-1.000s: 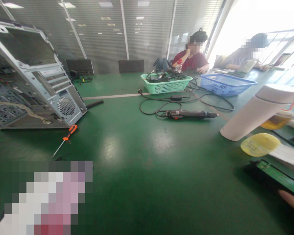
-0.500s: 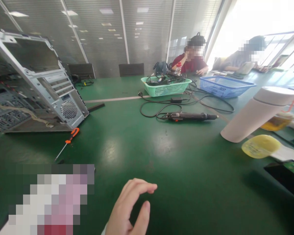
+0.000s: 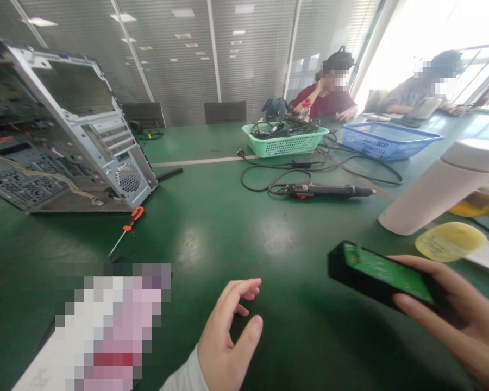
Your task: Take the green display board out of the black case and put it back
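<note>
My right hand (image 3: pixel 452 326) grips a black, box-shaped hard drive (image 3: pixel 375 282) with a green circuit board facing up. Its thumb lies along the near edge, and the fingers are behind the far side. The drive is tilted and held above the green table (image 3: pixel 293 336). My left hand (image 3: pixel 232 336) is empty near the bottom middle, its thumb apart from the loosely curved fingers. Left of that hand lies a flat, blurred-out item (image 3: pixel 118 326), partly white and pink. Beyond it is a screwdriver (image 3: pixel 130 225) with an orange and black handle.
An opened computer case (image 3: pixel 106 146) stands at the left. A corded electric screwdriver (image 3: pixel 330 191) lies ahead, before a green basket (image 3: pixel 285 145) of cables and a blue basket (image 3: pixel 387 142). A pale tumbler (image 3: pixel 436 184) and yellow fan-shaped item (image 3: pixel 450 241) are right. Two people sit beyond.
My right hand has come into view from the right, carrying the hard drive leftward. My left hand has risen slightly and its thumb has spread. The view has shifted a little.
</note>
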